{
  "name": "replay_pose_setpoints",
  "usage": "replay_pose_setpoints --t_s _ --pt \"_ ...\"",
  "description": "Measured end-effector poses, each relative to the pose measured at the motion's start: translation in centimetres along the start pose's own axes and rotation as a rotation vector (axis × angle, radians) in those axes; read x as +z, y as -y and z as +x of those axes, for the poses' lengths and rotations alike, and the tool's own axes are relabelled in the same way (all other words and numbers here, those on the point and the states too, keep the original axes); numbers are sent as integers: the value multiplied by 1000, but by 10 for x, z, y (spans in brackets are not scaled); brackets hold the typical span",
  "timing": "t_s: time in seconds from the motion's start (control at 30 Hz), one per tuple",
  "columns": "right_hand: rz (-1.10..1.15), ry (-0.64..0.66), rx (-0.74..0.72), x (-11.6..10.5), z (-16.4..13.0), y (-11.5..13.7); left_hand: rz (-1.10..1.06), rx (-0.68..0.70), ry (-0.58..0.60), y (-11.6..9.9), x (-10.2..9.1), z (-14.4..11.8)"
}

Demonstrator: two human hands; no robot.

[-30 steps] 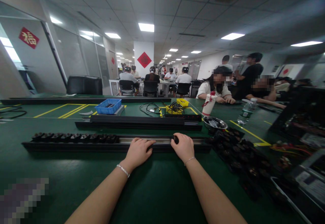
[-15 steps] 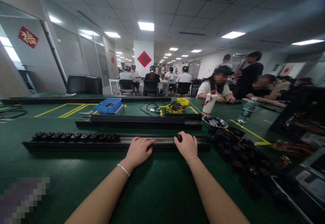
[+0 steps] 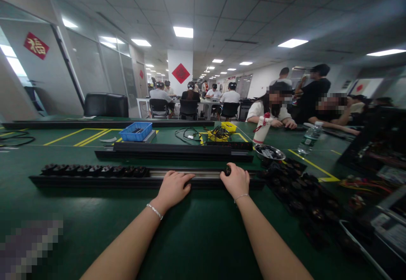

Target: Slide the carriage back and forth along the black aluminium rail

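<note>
A long black track rail (image 3: 203, 183) with a silvery channel lies crosswise in front of me. Several black modules (image 3: 91, 170) sit side by side along its left half. My left hand (image 3: 174, 189) rests on the rail's middle, index finger stretched out to the right along the channel, the other fingers partly hidden. Farther right, my right hand (image 3: 235, 180) is closed around a small black module (image 3: 227, 170) at the rail, thumb and fingers on either side of it. Most of that module is hidden by the hand.
Many loose black modules (image 3: 304, 195) are heaped at the right, near a metal bowl (image 3: 269, 153), a water bottle (image 3: 309, 139) and a white cup (image 3: 261, 131). Behind the rail lie more black rails (image 3: 174, 149), a blue bin (image 3: 135, 132) and cables. A person (image 3: 269, 111) sits across the table.
My right hand has shifted very slightly to the right along the rail with the small black module. My left hand stays in place on the rail.
</note>
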State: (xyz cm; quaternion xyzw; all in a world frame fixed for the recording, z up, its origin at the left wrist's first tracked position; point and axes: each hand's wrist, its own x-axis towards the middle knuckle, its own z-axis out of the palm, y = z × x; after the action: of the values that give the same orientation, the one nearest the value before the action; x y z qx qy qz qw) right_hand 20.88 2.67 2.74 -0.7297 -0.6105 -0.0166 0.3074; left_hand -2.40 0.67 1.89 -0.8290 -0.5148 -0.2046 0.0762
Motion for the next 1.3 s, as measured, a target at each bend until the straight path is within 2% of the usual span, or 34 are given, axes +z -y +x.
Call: replay_pose_setpoints --t_s 0.3,1.1,1.3 --pt "-4 25 68 -1 3 -4 -7 5 -2 0 0 0" --pt "-19 48 65 -6 8 -11 -9 -3 -4 0 1 0" --pt "-118 4 117 -8 6 -15 -17 -7 8 -1 -2 0"
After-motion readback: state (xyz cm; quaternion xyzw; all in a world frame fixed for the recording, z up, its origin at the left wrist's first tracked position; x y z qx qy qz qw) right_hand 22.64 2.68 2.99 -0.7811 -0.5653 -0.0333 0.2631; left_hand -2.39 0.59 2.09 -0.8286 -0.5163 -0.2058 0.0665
